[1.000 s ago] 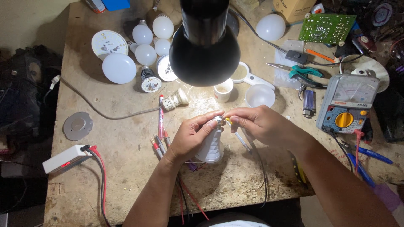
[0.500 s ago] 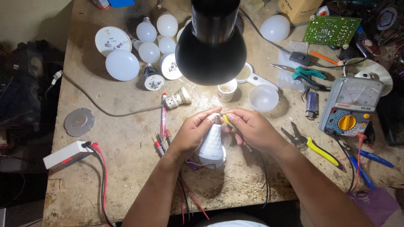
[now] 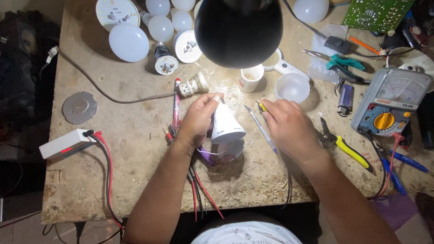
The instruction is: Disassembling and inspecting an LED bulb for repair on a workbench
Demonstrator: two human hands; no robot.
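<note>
My left hand (image 3: 197, 120) grips a white cone-shaped bulb housing (image 3: 226, 125), held by its narrow end over the worn wooden bench (image 3: 131, 135). Thin wires hang from the housing to a round part (image 3: 224, 152) lying under it. My right hand (image 3: 289, 127) rests on the bench to the right of the housing, fingers curled around a small yellow-handled tool (image 3: 261, 106). A thin metal tool (image 3: 261, 129) lies between the two hands. A black lamp shade (image 3: 238, 29) hangs above and hides part of the bench.
Several white bulb domes (image 3: 129, 42) and LED discs (image 3: 118, 12) lie at the back left. An analog multimeter (image 3: 391, 106), yellow-handled pliers (image 3: 343, 147), a green circuit board (image 3: 375, 13) and a cutter (image 3: 346, 65) are on the right. A white tester box (image 3: 65, 143) with red and black leads sits left.
My hands have come apart: the right hand has drawn away from the bulb housing to the right, while the left hand keeps hold of it. The view has moved closer.
</note>
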